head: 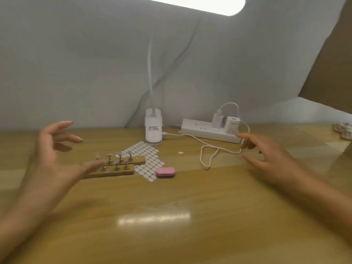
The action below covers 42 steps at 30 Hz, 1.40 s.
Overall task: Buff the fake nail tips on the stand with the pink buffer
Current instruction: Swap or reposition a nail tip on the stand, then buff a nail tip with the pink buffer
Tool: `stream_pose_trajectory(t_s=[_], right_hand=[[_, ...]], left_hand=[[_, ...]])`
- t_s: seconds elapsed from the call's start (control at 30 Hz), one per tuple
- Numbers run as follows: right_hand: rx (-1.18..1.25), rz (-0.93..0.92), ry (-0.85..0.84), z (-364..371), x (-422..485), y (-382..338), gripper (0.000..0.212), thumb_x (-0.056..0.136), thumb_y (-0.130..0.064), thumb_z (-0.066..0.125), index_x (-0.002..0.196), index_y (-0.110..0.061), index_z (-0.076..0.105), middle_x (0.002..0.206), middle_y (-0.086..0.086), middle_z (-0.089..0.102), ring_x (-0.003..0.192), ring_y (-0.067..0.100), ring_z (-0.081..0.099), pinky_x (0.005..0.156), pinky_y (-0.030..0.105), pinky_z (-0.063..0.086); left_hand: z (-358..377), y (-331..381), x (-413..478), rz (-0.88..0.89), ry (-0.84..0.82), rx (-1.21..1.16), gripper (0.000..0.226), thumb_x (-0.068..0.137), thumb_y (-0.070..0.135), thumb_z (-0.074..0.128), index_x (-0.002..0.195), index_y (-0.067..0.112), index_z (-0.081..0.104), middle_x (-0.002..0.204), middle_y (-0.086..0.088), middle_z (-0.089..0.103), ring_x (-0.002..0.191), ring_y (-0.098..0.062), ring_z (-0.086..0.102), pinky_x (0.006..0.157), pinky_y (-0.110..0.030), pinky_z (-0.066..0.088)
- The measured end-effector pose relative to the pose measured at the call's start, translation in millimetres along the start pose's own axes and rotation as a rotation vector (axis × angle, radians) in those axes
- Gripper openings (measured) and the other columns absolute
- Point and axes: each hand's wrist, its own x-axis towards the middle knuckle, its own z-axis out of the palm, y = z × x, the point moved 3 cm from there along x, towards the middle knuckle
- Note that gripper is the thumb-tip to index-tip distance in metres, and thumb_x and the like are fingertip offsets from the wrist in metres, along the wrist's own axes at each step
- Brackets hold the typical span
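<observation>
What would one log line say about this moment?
left hand: open, empty | right hand: open, empty | pink oval buffer: lying on wooden table, unheld

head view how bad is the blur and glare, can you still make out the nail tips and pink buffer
In the head view, motion blur smears both the left hand and right hand; the nail tips on the stand look soft; the pink buffer is readable; a glare patch lies on the near table, clear of both; the lamp at the top is blown out.
</observation>
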Motion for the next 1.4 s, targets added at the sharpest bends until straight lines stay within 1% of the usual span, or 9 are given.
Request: stream_pose_trajectory(t_s=[0.1, 0.2, 0.33, 0.5, 0.7, 0.8, 1.0, 1.23, 1.4], right_hand=[[0.107, -0.204, -0.015, 6, -4, -49, 0.057, 0.088, -0.009, 0.073, 0.128, -0.042, 0.051, 0.107, -0.02, 0.061, 0.104, 0.0, 0.054, 0.088, 0.006, 0.035], [0.145, -0.363, -0.116, 25, -6, -94, 0.057, 0.088, -0.028, 0.07, 0.135, -0.049, 0.046, 0.116, -0.019, 0.06, 0.107, 0.003, 0.057, 0.088, 0.008, 0.041], [0.214, -0.349, -0.222, 65, 3, -134, 0.072, 0.085, -0.045, 0.06, 0.143, -0.063, 0.021, 0.128, -0.029, 0.048, 0.117, -0.008, 0.048, 0.096, 0.012, 0.041], [0.32, -0.321, -0.146, 84, 22, -154, 0.045, 0.093, -0.04, 0.063, 0.137, -0.032, 0.053, 0.109, -0.013, 0.063, 0.097, 0.006, 0.06, 0.087, 0.027, 0.052], [0.5, -0.155, -0.174, 78, 24, -145, 0.051, 0.082, -0.048, 0.066, 0.13, -0.033, 0.057, 0.1, -0.012, 0.067, 0.091, 0.001, 0.063, 0.08, 0.016, 0.053], [0.634, -0.034, -0.117, 75, 24, -147, 0.047, 0.081, -0.046, 0.071, 0.125, -0.035, 0.059, 0.099, -0.012, 0.067, 0.091, -0.001, 0.064, 0.077, 0.016, 0.055], [1.391, 0.249, -0.33, 84, 14, -159, 0.039, 0.075, -0.023, 0.071, 0.114, -0.024, 0.07, 0.103, -0.002, 0.076, 0.094, 0.014, 0.073, 0.071, 0.021, 0.057], [1.538, 0.227, -0.36, 85, 9, -159, 0.031, 0.078, -0.021, 0.066, 0.108, -0.025, 0.073, 0.106, -0.002, 0.076, 0.087, 0.008, 0.071, 0.07, 0.017, 0.056], [1.6, 0.226, -0.382, 85, 8, -160, 0.027, 0.081, -0.018, 0.062, 0.099, -0.028, 0.079, 0.102, -0.001, 0.075, 0.082, 0.007, 0.07, 0.07, 0.017, 0.055]], left_hand=[[11, -5, -5, -0.048, -0.09, 0.174, 0.12, 0.032, 0.073, 0.086, 0.135, 0.06, 0.025, 0.109, 0.01, 0.054, 0.101, -0.021, 0.051, 0.091, -0.042, 0.044], [13, -15, -8, -0.12, -0.193, 0.174, 0.129, 0.038, 0.053, 0.09, 0.148, 0.043, 0.025, 0.114, 0.006, 0.052, 0.092, -0.007, 0.053, 0.086, -0.031, 0.046], [14, -16, -7, -0.126, -0.255, 0.241, 0.117, 0.059, 0.026, 0.095, 0.152, 0.038, 0.023, 0.113, 0.009, 0.053, 0.089, -0.001, 0.056, 0.071, -0.005, 0.039], [-7, -5, 6, -0.204, -0.386, 0.25, 0.122, 0.063, 0.012, 0.094, 0.153, 0.043, 0.018, 0.107, 0.006, 0.053, 0.076, -0.01, 0.065, 0.061, -0.009, 0.045], [-17, 24, -11, -0.179, -0.689, 0.273, 0.118, 0.057, 0.015, 0.096, 0.138, 0.059, 0.023, 0.103, 0.007, 0.055, 0.074, -0.003, 0.068, 0.066, -0.018, 0.055], [1, 41, -44, -0.1, -0.687, 0.111, 0.106, 0.058, 0.016, 0.095, 0.129, 0.062, 0.032, 0.096, 0.013, 0.061, 0.077, -0.001, 0.066, 0.065, -0.014, 0.05], [8, 50, -73, -0.13, -0.541, -0.098, 0.078, 0.064, 0.012, 0.092, 0.124, 0.042, 0.051, 0.093, 0.011, 0.068, 0.076, -0.004, 0.068, 0.067, -0.015, 0.05], [0, 51, -74, -0.137, -0.502, -0.197, 0.053, 0.075, 0.0, 0.083, 0.115, 0.026, 0.06, 0.082, -0.005, 0.075, 0.086, -0.015, 0.074, 0.081, -0.022, 0.057], [-1, 66, -79, 0.155, -0.498, 0.025, 0.058, 0.082, 0.009, 0.079, 0.124, 0.035, 0.05, 0.081, 0.008, 0.067, 0.094, -0.002, 0.071, 0.071, -0.019, 0.056]])
